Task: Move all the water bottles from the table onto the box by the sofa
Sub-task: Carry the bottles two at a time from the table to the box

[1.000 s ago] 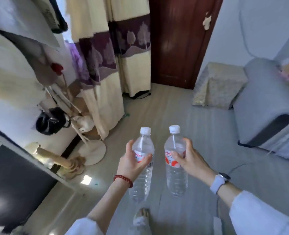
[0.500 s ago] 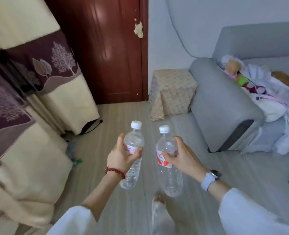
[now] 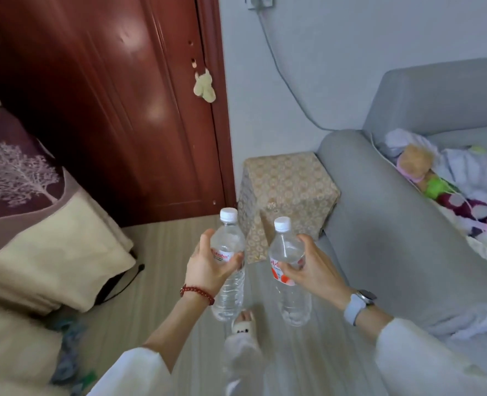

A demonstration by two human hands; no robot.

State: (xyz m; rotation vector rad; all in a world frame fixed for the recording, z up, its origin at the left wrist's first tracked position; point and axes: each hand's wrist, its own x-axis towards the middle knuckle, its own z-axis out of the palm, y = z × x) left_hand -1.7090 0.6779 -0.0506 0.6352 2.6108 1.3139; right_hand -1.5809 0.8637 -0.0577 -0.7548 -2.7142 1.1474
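Two sets of fingers curl round clear plastic water bottles with white caps: the left hand [image 3: 208,267] grips the left bottle [image 3: 227,270], the right hand [image 3: 312,270] the right bottle [image 3: 289,278], both upright above the wooden floor [image 3: 162,281], near the gold-patterned cloth-covered box [image 3: 289,190] beside the grey fabric sofa [image 3: 394,224].

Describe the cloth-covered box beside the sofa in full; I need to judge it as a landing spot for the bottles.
The gold-beige, floral-patterned, cloth-covered box is a cube-like block standing upright on the pale wood-look floor. Its top looks flat and bare. It sits in the corner, its right side close against the grey sofa armrest, the grey wall behind it and the dark red wooden door to its left. The draped fabric hangs down its front. Nothing visibly rests on it; neither hand touches it.
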